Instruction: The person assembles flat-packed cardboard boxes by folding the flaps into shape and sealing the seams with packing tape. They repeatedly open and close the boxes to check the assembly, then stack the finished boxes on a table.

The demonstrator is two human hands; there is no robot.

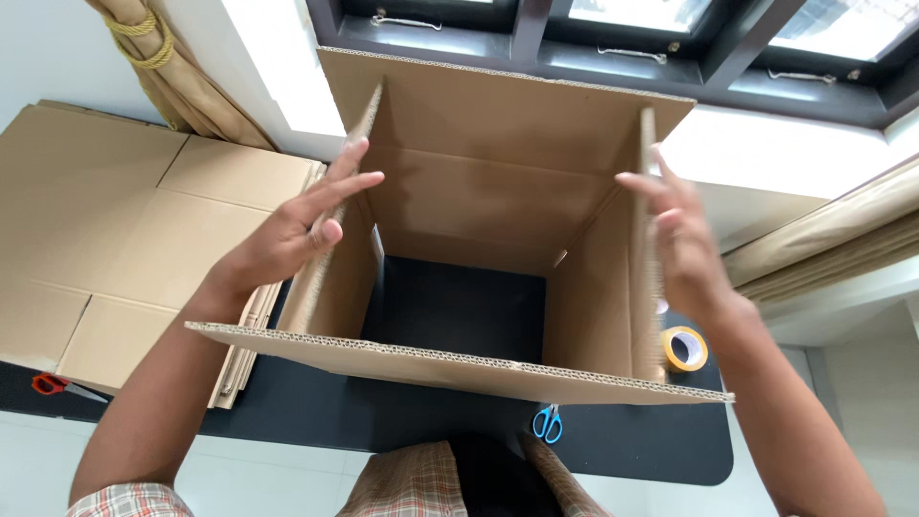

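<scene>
Open cardboard box (479, 206) upright on black table (632, 445). Left hand (302, 225), right hand (675, 239) flat, fingers spread, pressing side flaps. Tape roll (685, 348), blue scissors (548, 422) nearby.

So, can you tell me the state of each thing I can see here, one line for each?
Cardboard box: upright on the black table, top flaps open, bottom open too.
Left hand: open, fingers flat against the left flap.
Right hand: open, flat against the right flap.
Flat cardboard: unfolded, lying at the left.
Tape roll: lying flat.
Blue scissors: closed, partly under the near flap.
Orange scissors: closed, as far as I can tell.
Curtain: tied back.
</scene>
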